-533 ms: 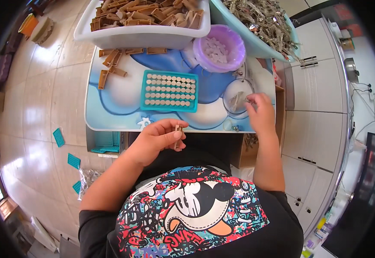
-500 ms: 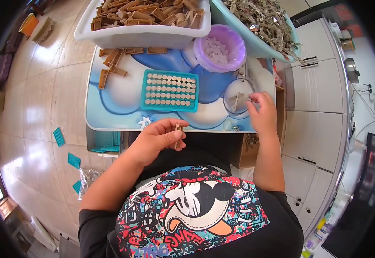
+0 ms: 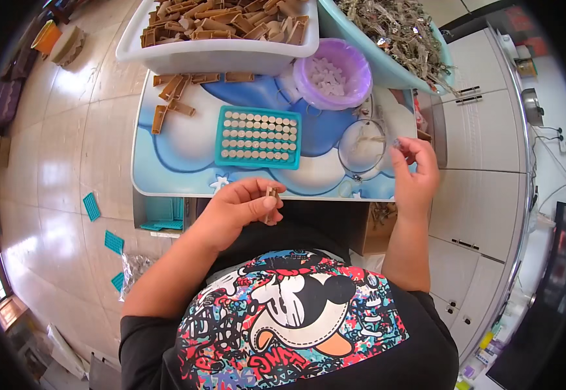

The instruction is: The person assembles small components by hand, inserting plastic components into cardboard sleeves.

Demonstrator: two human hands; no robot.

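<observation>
My left hand (image 3: 244,205) is closed around a small brown plastic casing (image 3: 271,193), held upright just off the table's front edge. At the right corner of the table my right hand (image 3: 417,174) is raised, with thumb and forefinger pinching a tiny dark, shiny piece (image 3: 397,143) whose kind is too small to make out. Beside that hand, a small clump of thin clear and silvery parts (image 3: 369,138) lies within a round outline on the tabletop. A turquoise tray (image 3: 220,161) with rows of round pale discs (image 3: 260,135) sits in the middle.
Loose brown casings (image 3: 172,88) lie at the table's far left. Behind stand a white tub (image 3: 221,57) of casings, a purple bowl (image 3: 361,94) of white pieces and a pale blue basin (image 3: 387,71) heaped with silvery wired parts. White cabinets (image 3: 478,136) flank the right side.
My right hand has moved right, away from the clump, with the tiny piece in its fingers. The left hand keeps its casing in nearly the same place.
</observation>
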